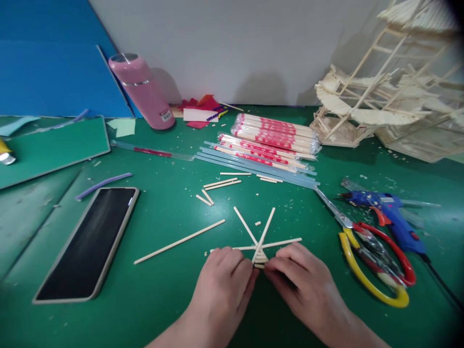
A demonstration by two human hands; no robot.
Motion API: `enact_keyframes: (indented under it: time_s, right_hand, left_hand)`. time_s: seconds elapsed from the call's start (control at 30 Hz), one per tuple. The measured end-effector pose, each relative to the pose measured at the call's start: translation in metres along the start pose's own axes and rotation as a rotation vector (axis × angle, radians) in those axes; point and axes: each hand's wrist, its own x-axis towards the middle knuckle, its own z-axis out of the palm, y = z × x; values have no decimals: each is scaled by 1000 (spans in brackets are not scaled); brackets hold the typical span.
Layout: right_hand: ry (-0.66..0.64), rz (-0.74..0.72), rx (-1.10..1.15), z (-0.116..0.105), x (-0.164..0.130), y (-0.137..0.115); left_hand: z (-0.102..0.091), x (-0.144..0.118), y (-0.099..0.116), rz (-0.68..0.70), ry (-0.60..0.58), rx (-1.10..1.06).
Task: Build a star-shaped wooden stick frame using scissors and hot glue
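Centrally, left hand and right hand — fingers pinched shut on stick fan, wrapped chopstick packs behind.

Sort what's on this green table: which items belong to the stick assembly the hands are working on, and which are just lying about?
In use: left hand and right hand pinching the fan of thin sticks; loose cut sticks; long stick; wrapped chopstick packs; scissors; glue gun.

Lying about: phone; pink bottle; paper scraps; finished stick model.
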Motion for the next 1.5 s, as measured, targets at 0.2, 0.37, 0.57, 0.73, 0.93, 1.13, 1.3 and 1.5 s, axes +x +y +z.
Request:
enact_keyframes:
  time_s: [0.2,0.37,0.57,0.73,0.93,1.13,1.3,1.5]
  right_hand:
    - [0,7,-19,0,1,-1]
    - [-4,1,-21,1,2,-1]
    - [5,22,14,0,1,-2]
    - [5,38,22,0,2,-2]
    - [21,64,50,-1,2,-1]
    - [23,104,85,-4,2,0]
    - [1,110,95,-5,2,0]
    - [-19,103,80,-5,3,0]
  left_hand:
    - [1,0,2,-10,12,31]
    - [3,1,1,3,30,38]
    - [4,0,1,4,38,35]
    - [4,1,2,13,39,9]
    - [3,2,3,29,31,16]
    - [2,2,3,56,19,66]
    - [3,0,2,72,8,68]
    - [5,0,4,60,23,16]
